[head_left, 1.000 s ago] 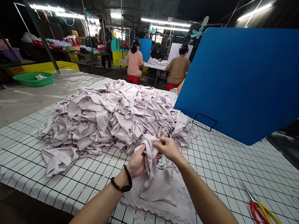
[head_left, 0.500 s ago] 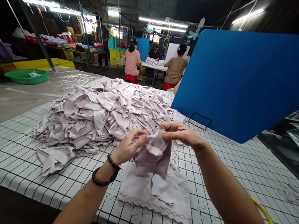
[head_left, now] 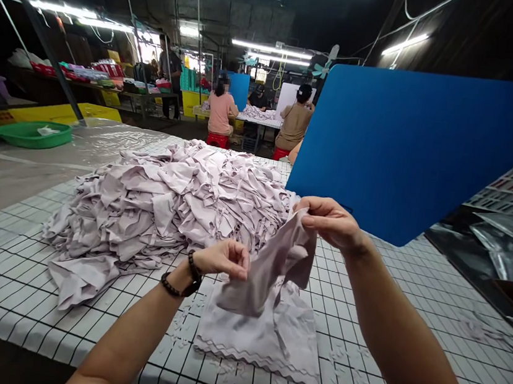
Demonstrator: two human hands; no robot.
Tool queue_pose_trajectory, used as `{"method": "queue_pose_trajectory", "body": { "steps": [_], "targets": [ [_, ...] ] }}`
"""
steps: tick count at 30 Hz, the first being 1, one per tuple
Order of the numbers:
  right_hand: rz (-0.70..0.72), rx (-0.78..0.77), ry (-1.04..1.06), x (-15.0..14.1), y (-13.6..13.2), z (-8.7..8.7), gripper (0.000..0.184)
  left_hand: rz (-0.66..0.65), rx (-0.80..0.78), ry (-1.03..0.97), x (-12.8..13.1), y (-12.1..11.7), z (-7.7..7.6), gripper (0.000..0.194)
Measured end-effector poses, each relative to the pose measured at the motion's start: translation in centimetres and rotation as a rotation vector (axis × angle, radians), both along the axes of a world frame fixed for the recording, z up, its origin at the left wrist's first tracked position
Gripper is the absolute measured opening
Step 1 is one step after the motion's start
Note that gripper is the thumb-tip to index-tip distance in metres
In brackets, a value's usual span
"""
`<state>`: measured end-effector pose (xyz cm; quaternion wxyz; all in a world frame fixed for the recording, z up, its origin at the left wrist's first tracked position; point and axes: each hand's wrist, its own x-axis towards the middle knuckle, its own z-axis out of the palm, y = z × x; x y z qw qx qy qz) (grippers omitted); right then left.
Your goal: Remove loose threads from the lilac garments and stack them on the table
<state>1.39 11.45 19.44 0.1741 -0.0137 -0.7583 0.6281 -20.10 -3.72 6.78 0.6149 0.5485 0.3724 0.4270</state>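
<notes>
A pale lilac fabric piece (head_left: pixel 276 263) hangs stretched between my two hands above the gridded table (head_left: pixel 410 310). My right hand (head_left: pixel 330 221) pinches its upper corner, held higher. My left hand (head_left: pixel 224 258), with dark bead bracelets on the wrist, pinches the lower edge. Under them lies a flat stack of the same fabric pieces (head_left: pixel 262 336) with scalloped front edges. A large heap of crumpled lilac pieces (head_left: pixel 165 206) fills the table to the left and behind.
An upright blue board (head_left: pixel 420 150) stands at the right on a wire stand. A green basin (head_left: pixel 30 133) sits far left on clear plastic sheeting. Other people sit at a far table (head_left: pixel 251 115). Small fabric scraps (head_left: pixel 348 359) dot the near grid.
The fabric piece has been lifted off the stack and spread out: my right hand rose and moved right, my left hand slid down its edge. The view shifted, so the scissors left the frame.
</notes>
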Motion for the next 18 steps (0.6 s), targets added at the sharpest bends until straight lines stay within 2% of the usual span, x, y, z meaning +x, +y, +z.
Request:
{"method": "queue_pose_trajectory", "body": {
  "steps": [2, 3, 7, 10, 11, 15, 16, 18],
  "targets": [
    [-0.058, -0.036, 0.036, 0.3, 0.0, 0.1, 0.016, -0.021, 0.056, 0.099, 0.1, -0.7, -0.3, 0.03],
    [-0.068, -0.049, 0.038, 0.5, 0.1, 0.2, 0.016, 0.036, 0.108, 0.112, 0.3, -0.9, -0.4, 0.027],
    [-0.021, -0.086, 0.014, 0.3, 0.1, -0.1, 0.016, 0.392, 0.354, 0.034, 2.7, -0.9, -0.4, 0.023],
    [0.013, -0.102, 0.004, -0.2, 0.0, -0.5, 0.015, 0.492, 0.472, 0.143, 5.4, -0.1, 0.0, 0.044],
    [0.018, -0.099, 0.0, -0.4, 0.0, -0.6, 0.015, 0.533, 0.481, 0.185, 6.1, 0.2, 0.0, 0.047],
    [-0.024, -0.067, -0.024, -0.1, 0.3, -0.6, 0.015, 0.679, 0.383, 0.183, 7.6, 0.8, -0.6, 0.027],
    [-0.057, -0.072, -0.02, 0.1, 0.5, -0.5, 0.016, 0.654, 0.335, 0.163, 7.4, 0.7, -0.9, 0.028],
    [-0.141, -0.099, -0.006, 0.7, 0.8, -0.2, 0.018, 0.486, 0.215, 0.168, 6.7, 0.2, -1.6, 0.032]
  ]
}}
